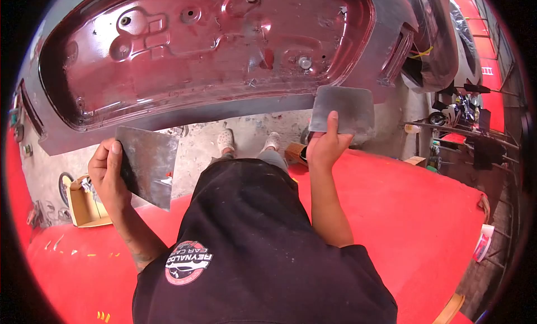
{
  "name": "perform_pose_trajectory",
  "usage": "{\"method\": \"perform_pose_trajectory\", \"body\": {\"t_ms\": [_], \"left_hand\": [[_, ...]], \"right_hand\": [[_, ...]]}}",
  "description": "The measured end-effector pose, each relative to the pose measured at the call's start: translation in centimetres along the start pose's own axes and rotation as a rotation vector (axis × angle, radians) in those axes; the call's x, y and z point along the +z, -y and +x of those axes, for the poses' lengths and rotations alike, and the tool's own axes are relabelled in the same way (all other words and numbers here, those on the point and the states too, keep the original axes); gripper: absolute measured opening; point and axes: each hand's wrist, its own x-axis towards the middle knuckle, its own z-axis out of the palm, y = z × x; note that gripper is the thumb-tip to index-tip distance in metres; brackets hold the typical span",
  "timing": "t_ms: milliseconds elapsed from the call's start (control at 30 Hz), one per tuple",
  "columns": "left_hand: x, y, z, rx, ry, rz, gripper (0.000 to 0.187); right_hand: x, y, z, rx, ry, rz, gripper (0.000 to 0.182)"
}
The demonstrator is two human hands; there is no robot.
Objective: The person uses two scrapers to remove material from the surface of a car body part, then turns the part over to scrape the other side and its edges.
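Note:
My left hand [108,176] is closed on the edge of a thin, dark grey flat sheet [146,167], thumb on its face. The sheet is tilted, with a small red and white mark near one edge. My right hand [328,148] grips a smooth grey rectangular plate [348,107] with rounded corners, its thumb lying along the near side. The fingers beneath that plate are mostly hidden. Both pieces are held apart, in front of a grey car body panel [224,110] with a glossy dark-red recess [196,67].
Red covering [386,206] spreads behind and beside me. A cardboard box [89,209] stands at left on the concrete floor [251,128]. At right are a plastic-wrapped car part [433,39], a metal rack [475,139] and a small motorbike [461,111].

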Motion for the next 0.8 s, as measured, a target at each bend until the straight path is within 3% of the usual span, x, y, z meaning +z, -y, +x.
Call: {"method": "perform_pose_trajectory", "body": {"t_ms": [33,67,100,167,233,300,367,433,500,567,667,700,733,767,800], "left_hand": [[0.1,-0.2,0.0,0.01,-0.019,-0.015,0.019],[0.2,-0.5,0.1,0.012,-0.021,-0.008,0.019],[0.3,-0.9,0.2,0.02,0.004,-0.018,0.019],[0.3,-1.5,0.1,0.031,0.032,-0.021,0.019],[0.2,-1.8,-0.1,0.072,0.066,-0.001,0.019],[-0.2,-1.9,-0.5,0.055,0.011,-0.003,0.019],[-0.5,-1.8,-0.7,0.033,-0.035,0.001,0.019],[-0.5,-1.6,-0.7,0.048,-0.025,-0.014,0.019],[-0.4,-1.7,-0.8,0.062,-0.022,0.025,0.019],[-0.5,-2.3,-0.7,0.075,-0.013,0.093,0.019],[-1.4,-2.8,-1.3,0.109,-0.132,-0.004,0.022],[-2.4,-2.4,-1.5,0.086,-0.147,-0.079,0.021],[-4.1,-1.7,-1.6,0.061,-0.14,-0.092,0.02],[-5.3,-1.2,-1.7,0.034,-0.131,-0.1,0.02],[-5.5,-1.1,-1.8,0.046,-0.102,-0.101,0.02]], "right_hand": [[0.6,0.2,-0.4,-0.004,0.067,0.123,0.028],[1.7,-0.2,-1.6,-0.143,0.071,-0.187,0.025],[2.5,-0.9,-2.6,-0.137,0.07,-0.183,0.025],[3.7,-1.9,-4.1,-0.484,0.36,-0.364,0.026],[3.7,0.0,-4.0,-0.414,0.341,-0.377,0.023],[3.0,1.9,-2.9,0.038,0.195,0.007,0.022],[3.1,1.3,-3.1,-0.034,0.126,0.051,0.017],[4.5,1.1,-5.3,-0.073,0.326,-0.405,0.015],[5.9,-2.1,-8.1,-0.115,0.736,-0.479,0.014],[6.7,-2.9,-9.4,-0.292,0.833,-0.271,0.017],[3.6,-1.5,-6.0,-0.318,0.74,-0.2,0.017],[2.1,0.8,-4.6,-0.294,0.621,-0.228,0.011],[0.9,3.1,-4.1,0.126,0.386,-0.183,0.012],[-1.1,0.1,-1.9,-0.172,0.162,-0.112,0.023],[-2.6,1.7,-0.5,-0.132,0.039,-0.25,0.034]]}}
